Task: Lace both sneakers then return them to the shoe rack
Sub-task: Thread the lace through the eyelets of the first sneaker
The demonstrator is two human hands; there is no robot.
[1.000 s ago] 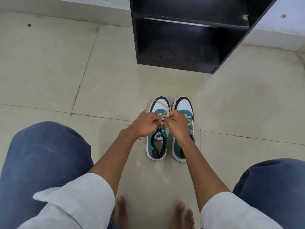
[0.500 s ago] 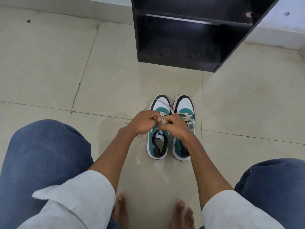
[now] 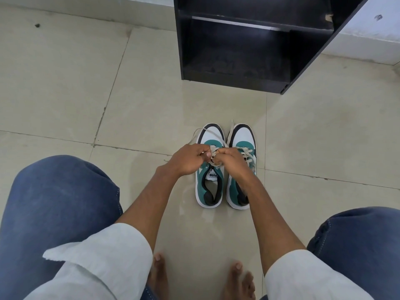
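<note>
Soft, even daylight fills the scene, bright but not harsh. The glossy floor (image 3: 151, 109) carries a pale sheen ahead of the sneakers (image 3: 225, 165) and faint reflections near them. Shadows are weak and diffuse. The rack (image 3: 238, 50) interior is dark, with one thin bright streak on its shelf edge. Wide-angle bending curves tile lines toward the edges. Focus is fair; fine detail looks slightly soft

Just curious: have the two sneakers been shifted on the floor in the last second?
No. The sneakers sit on the same floor seam, equally short of the rack.
</note>
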